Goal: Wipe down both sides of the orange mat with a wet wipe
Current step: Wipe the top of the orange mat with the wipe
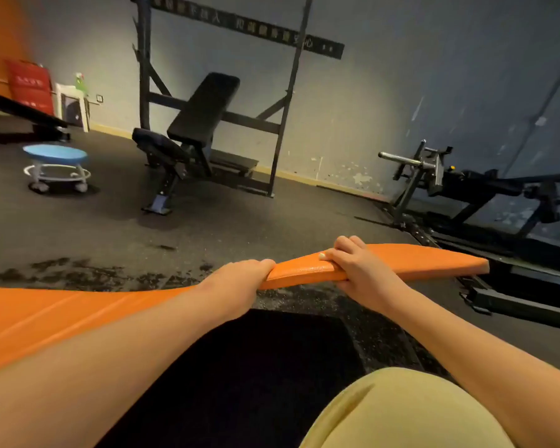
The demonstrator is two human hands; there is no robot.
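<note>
The orange mat point(411, 260) is a thick padded slab, lifted off the dark floor at its right end and seen edge-on. Its left part point(46, 318) still lies low across the bottom left of the head view. My left hand point(243, 276) grips the mat's near edge from above at the centre. My right hand point(356, 266) clasps the same edge a little to the right, fingers curled over the top. No wet wipe shows in either hand or anywhere else.
A black weight bench in a rack point(204, 130) stands ahead. A blue wheeled stool point(57, 166) sits at the left. A black plate-loaded machine point(466, 195) with floor rails lies close on the right. Damp patches point(88, 270) mark the rubber floor.
</note>
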